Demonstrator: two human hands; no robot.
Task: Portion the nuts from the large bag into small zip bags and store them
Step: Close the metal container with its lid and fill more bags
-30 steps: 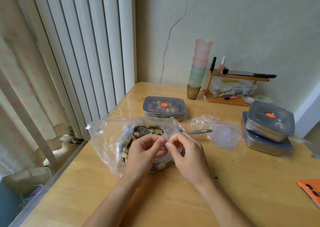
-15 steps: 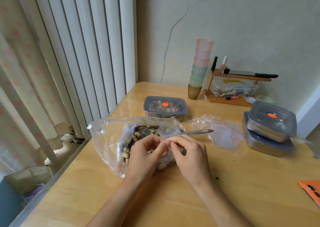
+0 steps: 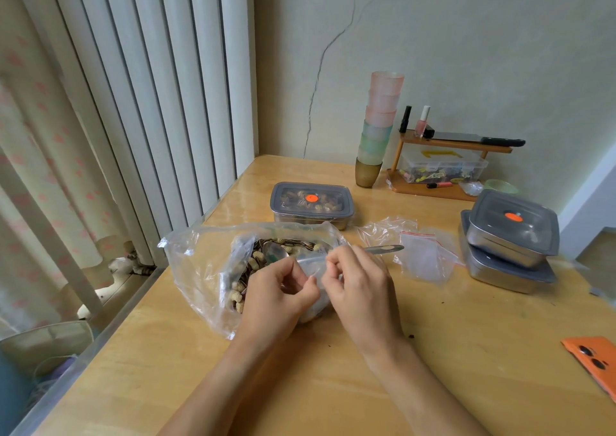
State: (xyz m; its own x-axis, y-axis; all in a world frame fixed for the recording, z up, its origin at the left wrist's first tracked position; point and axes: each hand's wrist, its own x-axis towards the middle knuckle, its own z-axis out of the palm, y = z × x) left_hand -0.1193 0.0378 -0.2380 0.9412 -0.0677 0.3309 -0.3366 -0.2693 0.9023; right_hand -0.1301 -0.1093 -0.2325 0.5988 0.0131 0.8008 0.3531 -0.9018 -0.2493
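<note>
A large clear plastic bag (image 3: 200, 269) of peanuts and seeds lies open on the wooden table (image 3: 466, 352). A metal spoon (image 3: 383, 249) rests in it, bowl on the nuts, handle pointing right. Just in front of the bag's mouth, my left hand (image 3: 276, 292) and my right hand (image 3: 360, 282) pinch the two sides of a small clear zip bag (image 3: 311, 264) at its top edge. The small bag's lower part is hidden behind my fingers.
Spare zip bags (image 3: 423, 255) with red seal strips lie right of the spoon. A lidded steel box (image 3: 311, 204) holding nuts stands behind the big bag. Two stacked lidded boxes (image 3: 510, 235) sit at right. Stacked cups (image 3: 378, 129), a small shelf (image 3: 443, 169) and an orange phone (image 3: 596, 359) are nearby.
My fingertips have drawn slightly apart while keeping hold of the small zip bag's top, and the bag sits lower between my hands. The spoon and big bag have not moved.
</note>
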